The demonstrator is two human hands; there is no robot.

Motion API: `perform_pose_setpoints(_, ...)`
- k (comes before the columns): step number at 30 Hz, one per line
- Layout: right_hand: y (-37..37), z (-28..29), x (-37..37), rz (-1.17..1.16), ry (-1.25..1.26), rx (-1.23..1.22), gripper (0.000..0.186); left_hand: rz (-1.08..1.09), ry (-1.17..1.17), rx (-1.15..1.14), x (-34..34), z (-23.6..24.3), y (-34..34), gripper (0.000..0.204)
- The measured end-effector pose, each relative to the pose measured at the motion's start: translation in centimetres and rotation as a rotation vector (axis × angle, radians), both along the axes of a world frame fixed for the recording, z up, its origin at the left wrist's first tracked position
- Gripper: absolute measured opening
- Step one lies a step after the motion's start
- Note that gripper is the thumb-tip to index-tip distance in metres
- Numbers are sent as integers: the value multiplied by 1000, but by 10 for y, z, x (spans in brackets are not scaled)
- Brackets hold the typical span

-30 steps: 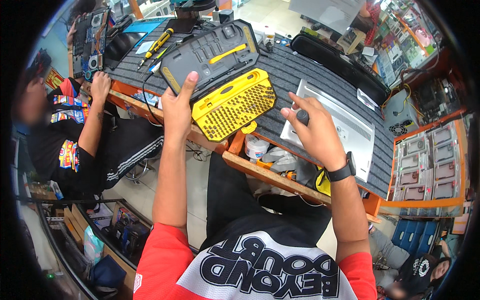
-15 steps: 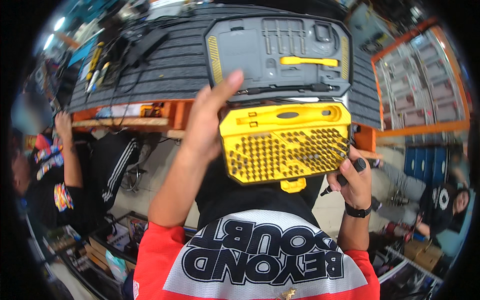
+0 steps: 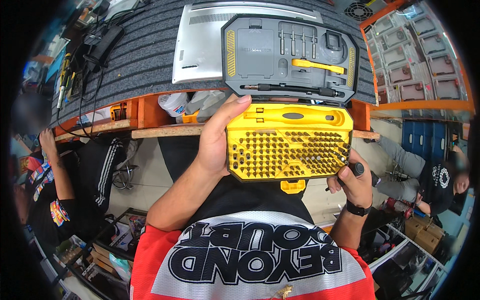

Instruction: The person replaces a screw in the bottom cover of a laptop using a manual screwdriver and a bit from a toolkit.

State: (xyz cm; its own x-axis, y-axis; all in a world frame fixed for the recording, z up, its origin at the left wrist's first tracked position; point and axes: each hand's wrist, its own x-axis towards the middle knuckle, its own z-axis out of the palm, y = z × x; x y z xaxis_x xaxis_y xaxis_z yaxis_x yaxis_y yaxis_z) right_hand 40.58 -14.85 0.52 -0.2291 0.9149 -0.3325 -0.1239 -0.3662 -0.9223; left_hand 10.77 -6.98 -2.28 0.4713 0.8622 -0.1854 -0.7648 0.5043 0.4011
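Observation:
An open screwdriver bit case is held up before me, its yellow bit tray (image 3: 239,125) toward me and its grey lid (image 3: 255,55) raised behind. Rows of small dark bits fill the tray; the handle-shaped recess above them is bare. In the lid lie longer bits, a yellow tool (image 3: 318,66) and a black extension rod (image 3: 295,89). My left hand (image 3: 217,135) grips the tray's left side, thumb on its upper corner. Closed round the lower right corner, my right hand (image 3: 354,185) also holds a black screwdriver (image 3: 357,169), its shaft partly hidden by the fingers.
Behind the lid, a silver laptop (image 3: 200,45) lies underside up on the ridged grey mat (image 3: 150,55). Cables and a black adapter (image 3: 107,42) are at the left. Below the bench top is a shelf with a white tub (image 3: 173,104). A co-worker (image 3: 62,175) sits left; another person (image 3: 435,185) is at the right.
The case sits slightly further right and more level in view. My left hand has closed onto its left side. The view has shifted, bringing the silver laptop into sight behind the lid.

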Motion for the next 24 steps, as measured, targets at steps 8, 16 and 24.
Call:
perform_pose_setpoints(8,8,1,-4,32,-3,-13,39,85,30,-76,1,-12,8,29)
perform_pose_setpoints(16,12,-1,-8,26,-65,-23,40,100,60,13,2,-23,15,36)
perform_pose_setpoints(24,19,-22,1,59,-126,-6,40,38,128,57,3,-20,15,41)
